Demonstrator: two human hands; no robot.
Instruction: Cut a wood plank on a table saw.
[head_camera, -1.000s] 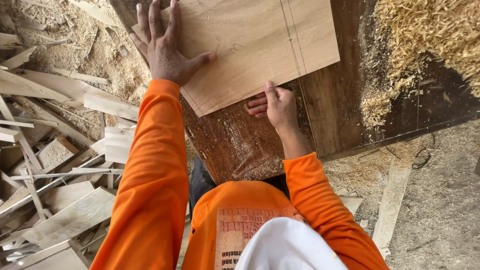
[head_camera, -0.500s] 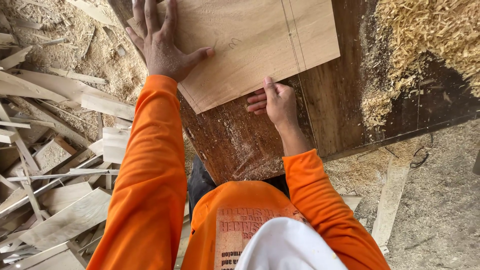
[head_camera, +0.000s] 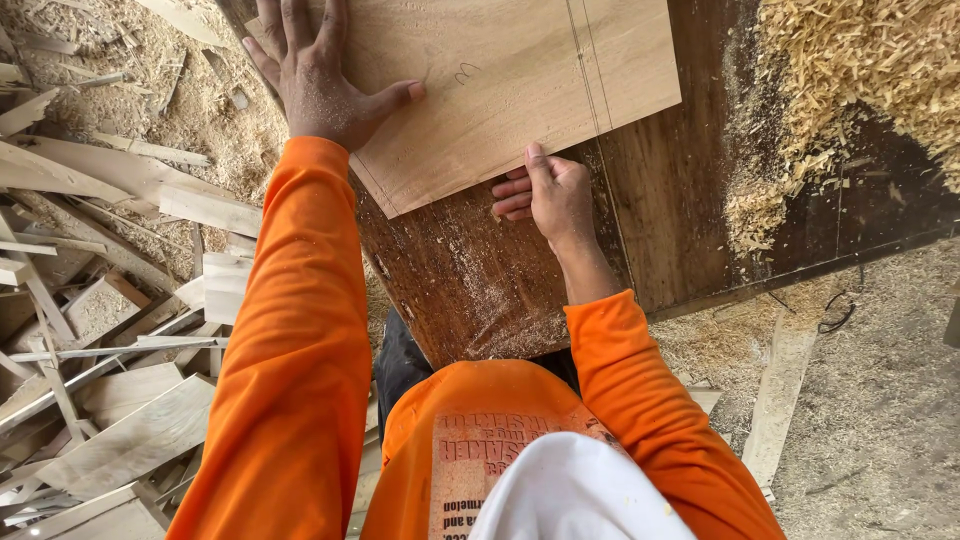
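A dark brown worktable carries a pale wooden board lying flat, pencil lines across it. Wood shavings heap at the table's right; offcuts litter the floor left. The left hand presses flat, fingers spread, on the board — the right hand grips its near edge, thumb on top.

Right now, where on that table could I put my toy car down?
Bare dark table lies below the pale board, beside the right hand, with some dust. Another strip runs between board and shavings pile. The scrap wood is crowded.
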